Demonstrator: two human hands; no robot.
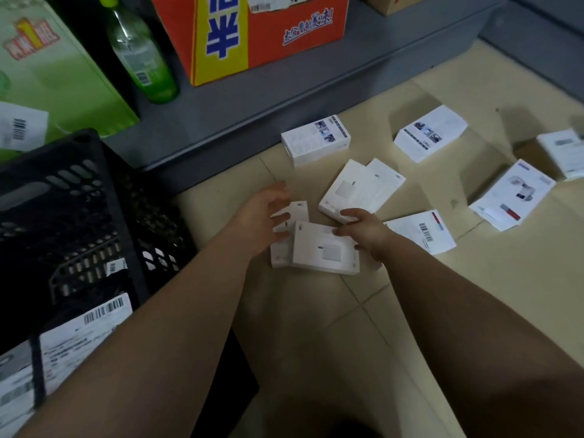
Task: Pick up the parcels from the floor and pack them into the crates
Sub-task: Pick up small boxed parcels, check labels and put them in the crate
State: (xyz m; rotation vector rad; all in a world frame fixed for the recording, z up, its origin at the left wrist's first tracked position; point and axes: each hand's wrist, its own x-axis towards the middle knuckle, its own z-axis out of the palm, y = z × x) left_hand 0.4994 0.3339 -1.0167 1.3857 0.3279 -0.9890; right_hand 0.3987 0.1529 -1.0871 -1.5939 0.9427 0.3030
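White card is catching the light where the nearest parcel, a flat white box [322, 251], is lying on the tiled floor [410, 311] between the two hands, partly overlapping a narrow box [295, 213] that is sitting just behind its left end. Its long axis is running across the view, from one hand towards the other, so each hand is meeting a short end. The left hand [265, 216] is reaching in from the left with its fingers [279, 221] spread apart and fairly straight, touching the narrow box and the flat box's left edge without closing round either. The right hand [363, 235] is bending over the far right corner; its fingers [349, 214] are curling downward, but whether they are gripping the box or only resting on it cannot be told. The black crate [120, 216] is standing well to the left, beside the left forearm, so the lift is probably going to have to swing leftward. More parcels [429, 132] are lying scattered farther off on the right, nearer the right hand.
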